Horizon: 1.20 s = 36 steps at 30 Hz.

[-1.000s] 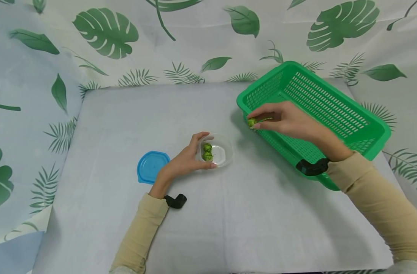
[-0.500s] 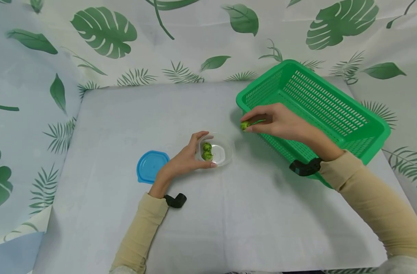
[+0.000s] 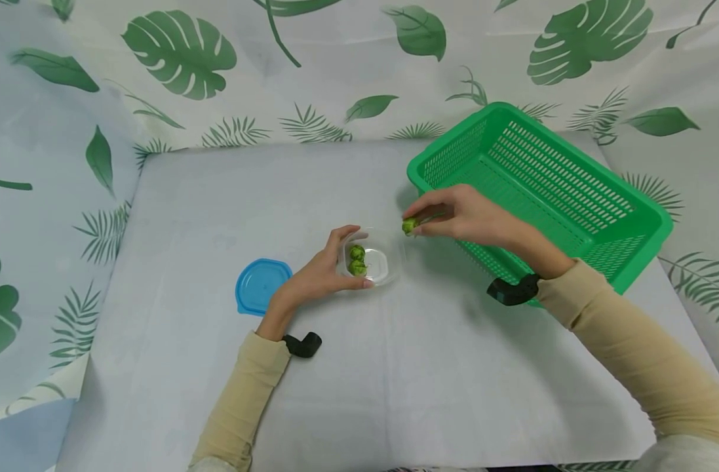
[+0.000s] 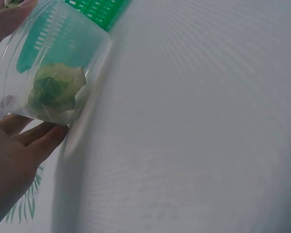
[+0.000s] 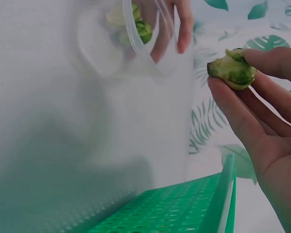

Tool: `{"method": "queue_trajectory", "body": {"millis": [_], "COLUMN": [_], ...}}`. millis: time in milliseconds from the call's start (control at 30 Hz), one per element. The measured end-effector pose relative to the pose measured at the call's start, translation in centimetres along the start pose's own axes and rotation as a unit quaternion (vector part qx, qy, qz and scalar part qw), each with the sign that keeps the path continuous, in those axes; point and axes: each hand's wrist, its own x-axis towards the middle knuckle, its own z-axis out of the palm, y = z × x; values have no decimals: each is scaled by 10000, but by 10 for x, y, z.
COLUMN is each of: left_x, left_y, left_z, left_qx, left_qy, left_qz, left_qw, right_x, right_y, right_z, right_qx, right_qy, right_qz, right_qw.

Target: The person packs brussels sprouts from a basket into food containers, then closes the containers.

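Note:
My left hand (image 3: 318, 278) holds a clear plastic container (image 3: 387, 262) from its left side, thumb near and fingers far. Two Brussels sprouts (image 3: 357, 268) lie inside against the container's left wall; one sprout (image 4: 56, 90) shows through the plastic in the left wrist view. Up and to the right of the container, my right hand (image 3: 474, 216) pinches another Brussels sprout (image 5: 233, 70) between thumb and fingertips. That sprout hangs above the table, just beyond the container's right rim, with its cut stem end facing away from the palm.
A green slotted basket (image 3: 548, 164) stands at the right, set at an angle, partly under the right forearm. The blue lid (image 3: 263, 287) lies flat on the white table (image 3: 335, 393) to the left of the left hand. Leaf-printed cloth (image 3: 312, 72) rises behind the table.
My right hand has carried the pinched Brussels sprout leftward and slightly nearer, from over the basket's edge to beside the container. The left hand and container have stayed in place.

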Motion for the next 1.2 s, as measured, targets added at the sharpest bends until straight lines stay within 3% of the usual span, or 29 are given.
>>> {"method": "queue_trajectory", "body": {"millis": [433, 900, 1200], "left_x": [1, 0, 0], "left_y": [0, 1, 0], "left_z": [0, 0, 1], "left_qx": [-49, -20, 11], "left_qy": [-11, 10, 21], "left_qz": [26, -26, 31], "left_qw": [10000, 10000, 10000], "right_x": [9, 16, 21], "right_y": [5, 6, 4], "right_z": [12, 20, 27], "right_qx": [115, -211, -66], "right_qy": [-298, -411, -724], "right_qz": [-240, -751, -598], "right_qw": [9992, 9961, 9956]}}
